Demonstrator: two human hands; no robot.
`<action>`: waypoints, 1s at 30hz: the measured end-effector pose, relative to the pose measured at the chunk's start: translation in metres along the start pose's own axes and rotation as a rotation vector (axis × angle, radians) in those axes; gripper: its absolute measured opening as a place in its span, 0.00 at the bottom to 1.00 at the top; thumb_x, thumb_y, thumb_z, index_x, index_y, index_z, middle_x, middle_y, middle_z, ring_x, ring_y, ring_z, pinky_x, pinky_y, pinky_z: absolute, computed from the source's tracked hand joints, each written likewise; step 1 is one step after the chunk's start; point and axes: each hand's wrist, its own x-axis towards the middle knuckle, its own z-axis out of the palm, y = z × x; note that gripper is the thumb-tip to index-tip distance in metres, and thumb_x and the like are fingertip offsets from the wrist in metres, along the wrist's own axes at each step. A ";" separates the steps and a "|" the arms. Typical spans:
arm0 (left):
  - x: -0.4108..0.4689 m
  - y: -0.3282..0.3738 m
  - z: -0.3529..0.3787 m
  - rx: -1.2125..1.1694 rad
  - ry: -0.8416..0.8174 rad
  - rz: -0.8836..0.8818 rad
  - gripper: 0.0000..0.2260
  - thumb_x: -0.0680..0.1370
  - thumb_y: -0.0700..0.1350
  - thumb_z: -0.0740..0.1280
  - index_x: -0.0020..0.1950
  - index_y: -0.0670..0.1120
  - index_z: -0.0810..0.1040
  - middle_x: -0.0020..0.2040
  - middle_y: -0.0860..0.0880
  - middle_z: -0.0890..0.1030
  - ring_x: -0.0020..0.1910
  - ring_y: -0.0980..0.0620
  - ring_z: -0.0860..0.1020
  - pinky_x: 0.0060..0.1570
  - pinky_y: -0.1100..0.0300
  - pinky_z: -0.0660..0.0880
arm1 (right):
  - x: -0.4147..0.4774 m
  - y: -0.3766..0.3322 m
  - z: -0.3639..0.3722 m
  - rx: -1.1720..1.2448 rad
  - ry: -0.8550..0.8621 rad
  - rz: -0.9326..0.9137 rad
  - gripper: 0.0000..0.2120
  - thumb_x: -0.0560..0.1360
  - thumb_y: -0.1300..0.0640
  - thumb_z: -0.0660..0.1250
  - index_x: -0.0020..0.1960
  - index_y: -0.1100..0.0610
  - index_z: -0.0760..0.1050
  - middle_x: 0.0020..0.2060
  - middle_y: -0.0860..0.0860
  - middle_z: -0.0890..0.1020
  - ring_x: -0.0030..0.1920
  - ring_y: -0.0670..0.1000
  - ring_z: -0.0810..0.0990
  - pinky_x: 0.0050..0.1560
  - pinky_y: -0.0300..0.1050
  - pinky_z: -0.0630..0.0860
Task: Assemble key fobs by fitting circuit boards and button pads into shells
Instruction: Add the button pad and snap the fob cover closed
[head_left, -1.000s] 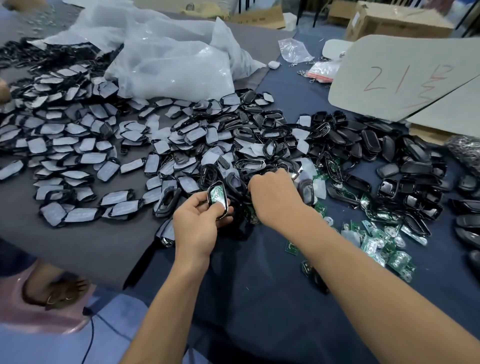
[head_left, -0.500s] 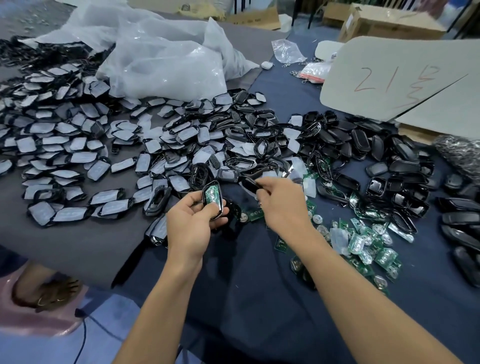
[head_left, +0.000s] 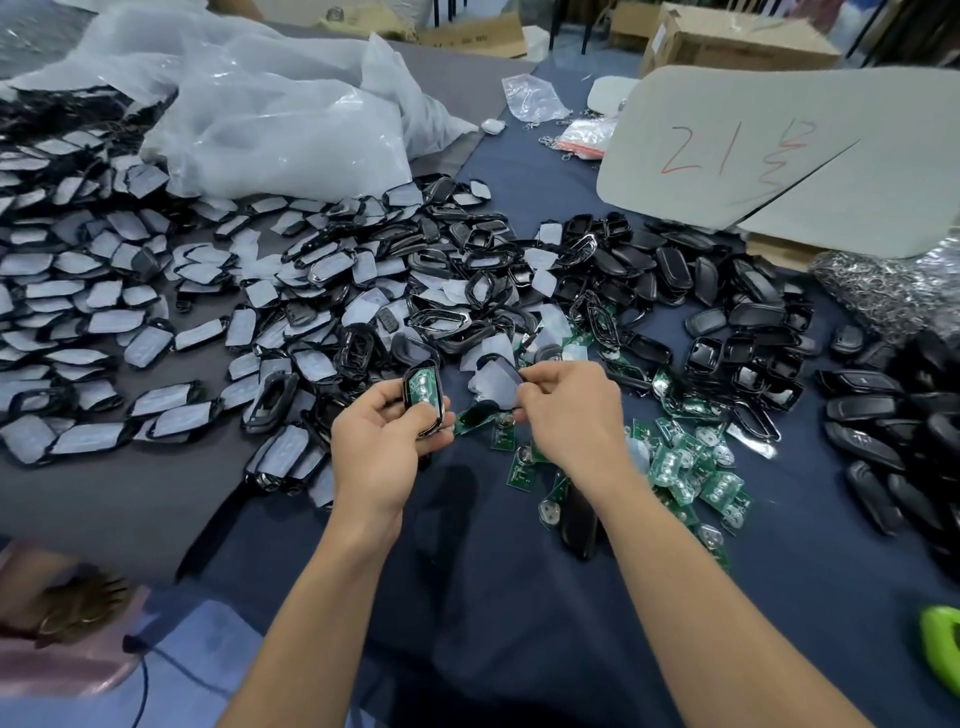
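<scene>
Since half a second ago the right hand (head_left: 571, 415) has come up off the pile and drawn level with the left hand (head_left: 382, 447). The part it carries now shows a pale filmed face where a dark edge showed before.

Left grip: fingers and thumb are clamped round a shell (head_left: 435, 382), glossy black and elongated with rounded ends, held above the tabletop (head_left: 467, 597). A green board (head_left: 422, 387) with pale round domes sits inside it. The fingers hide the shell's lower end.

Right grip: thumb and fingertips are pinched on a cover (head_left: 496, 376), black-rimmed with matte white film over its face. It is held just right of the shell and apart from it. Its right end is hidden in the fingers, and whether it is a button pad or a shell half cannot be told.

The tabletop carries navy cloth near and right, grey cloth on the left. Flat green loose boards (head_left: 691, 467) lie below and right of the right hand. Glossy black shells (head_left: 727, 291) are heaped beyond them. Filmed parts (head_left: 104, 322) spread across the left. A crumpled translucent bag (head_left: 285, 119) lies behind these.

A grey card (head_left: 779, 171) with rounded corners, marked "21" in red, is cut off at the right edge. A bright green object (head_left: 943, 644) is also cut off there and cannot be identified. The lower left corner is blurred.
</scene>
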 end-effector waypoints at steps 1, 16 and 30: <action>0.000 -0.001 0.000 0.003 0.000 -0.002 0.07 0.78 0.31 0.70 0.51 0.42 0.83 0.43 0.45 0.88 0.41 0.48 0.87 0.38 0.62 0.82 | -0.002 0.001 -0.002 -0.025 0.033 -0.019 0.09 0.77 0.55 0.69 0.54 0.48 0.86 0.34 0.44 0.87 0.42 0.47 0.86 0.51 0.50 0.84; -0.005 0.000 0.005 0.019 -0.004 -0.013 0.07 0.79 0.30 0.69 0.53 0.41 0.82 0.43 0.44 0.88 0.42 0.48 0.87 0.38 0.62 0.82 | -0.018 0.006 0.007 -0.434 0.387 -0.426 0.11 0.65 0.64 0.77 0.42 0.50 0.86 0.27 0.48 0.83 0.29 0.55 0.80 0.37 0.41 0.71; -0.008 0.001 0.000 0.033 -0.024 -0.015 0.08 0.79 0.31 0.69 0.53 0.42 0.83 0.44 0.45 0.88 0.42 0.48 0.87 0.39 0.61 0.82 | -0.015 0.020 0.001 -0.105 0.144 -0.071 0.10 0.74 0.57 0.72 0.52 0.47 0.87 0.45 0.44 0.88 0.48 0.47 0.86 0.56 0.40 0.79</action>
